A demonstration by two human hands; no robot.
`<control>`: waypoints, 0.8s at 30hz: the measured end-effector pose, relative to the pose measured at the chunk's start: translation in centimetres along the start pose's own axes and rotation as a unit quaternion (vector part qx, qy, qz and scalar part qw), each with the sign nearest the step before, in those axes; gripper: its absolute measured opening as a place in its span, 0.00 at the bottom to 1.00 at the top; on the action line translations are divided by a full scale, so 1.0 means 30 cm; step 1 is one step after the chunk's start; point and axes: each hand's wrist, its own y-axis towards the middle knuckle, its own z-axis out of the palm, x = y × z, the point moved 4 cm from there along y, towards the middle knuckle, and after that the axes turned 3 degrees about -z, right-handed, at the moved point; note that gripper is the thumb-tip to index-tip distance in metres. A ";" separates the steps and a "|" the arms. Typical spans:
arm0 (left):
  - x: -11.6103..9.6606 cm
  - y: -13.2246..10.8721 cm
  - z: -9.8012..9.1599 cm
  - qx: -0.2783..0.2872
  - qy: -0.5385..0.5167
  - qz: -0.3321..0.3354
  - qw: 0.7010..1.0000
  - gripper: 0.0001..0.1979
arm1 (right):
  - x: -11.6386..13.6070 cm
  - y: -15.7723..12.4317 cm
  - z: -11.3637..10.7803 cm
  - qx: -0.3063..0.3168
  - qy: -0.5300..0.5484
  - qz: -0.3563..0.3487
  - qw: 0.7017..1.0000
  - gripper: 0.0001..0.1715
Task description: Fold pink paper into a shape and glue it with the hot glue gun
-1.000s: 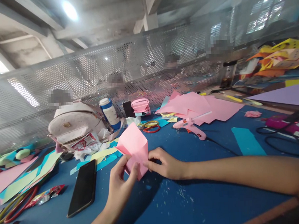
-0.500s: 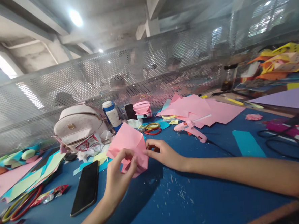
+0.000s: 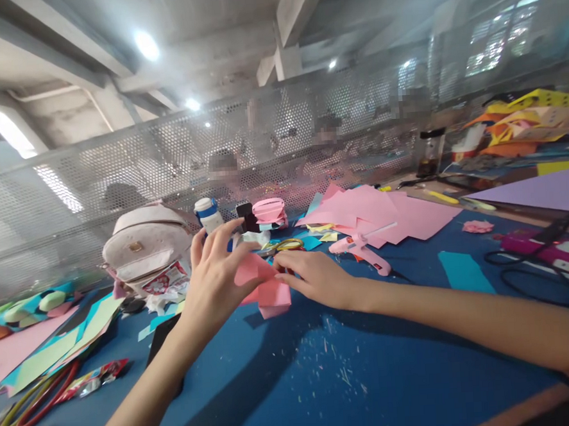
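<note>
A piece of folded pink paper (image 3: 274, 298) is held just above the blue table, its creased faces turned toward me. My right hand (image 3: 320, 278) pinches its upper right edge between thumb and fingers. My left hand (image 3: 218, 268) is at the paper's left side, fingers spread and raised, the thumb in front of the paper; whether it touches is unclear. Behind the hands lie scissors (image 3: 289, 245). To the right of them a pink glue gun (image 3: 364, 252) rests on the table. A black phone (image 3: 162, 339) is partly covered by my left forearm.
A pale backpack (image 3: 144, 237) and a white bottle (image 3: 207, 212) stand at the back, before a perforated metal screen (image 3: 175, 155). Pink sheets (image 3: 385, 210) are stacked behind the glue gun. A blue paper strip (image 3: 465, 271) and a magenta device with a black cable (image 3: 532, 246) lie right.
My left hand has opened from its pinch and risen, fingers spreading. The pink paper has tipped over and now shows a lower, folded shape. My right hand keeps hold of it.
</note>
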 end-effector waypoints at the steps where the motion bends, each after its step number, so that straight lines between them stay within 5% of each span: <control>1: -0.002 0.006 0.004 0.012 -0.006 0.014 1.000 0.12 | -0.001 0.000 -0.003 0.000 -0.006 -0.009 1.000 0.09; 3: 0.000 0.014 0.012 0.037 -0.036 0.028 0.998 0.04 | -0.002 0.002 -0.008 -0.004 -0.005 -0.020 1.000 0.10; 15: 0.040 0.016 0.035 0.139 -0.238 -0.073 0.958 0.10 | -0.048 0.023 -0.014 -0.018 0.153 0.120 0.981 0.06; 20: 0.059 0.020 0.030 0.168 -0.269 -0.114 0.942 0.07 | -0.051 0.027 -0.008 -0.009 0.199 0.104 0.974 0.06; 24: 0.095 0.029 0.028 0.169 -0.282 -0.123 0.936 0.14 | -0.060 0.029 0.001 -0.015 0.212 0.091 0.973 0.07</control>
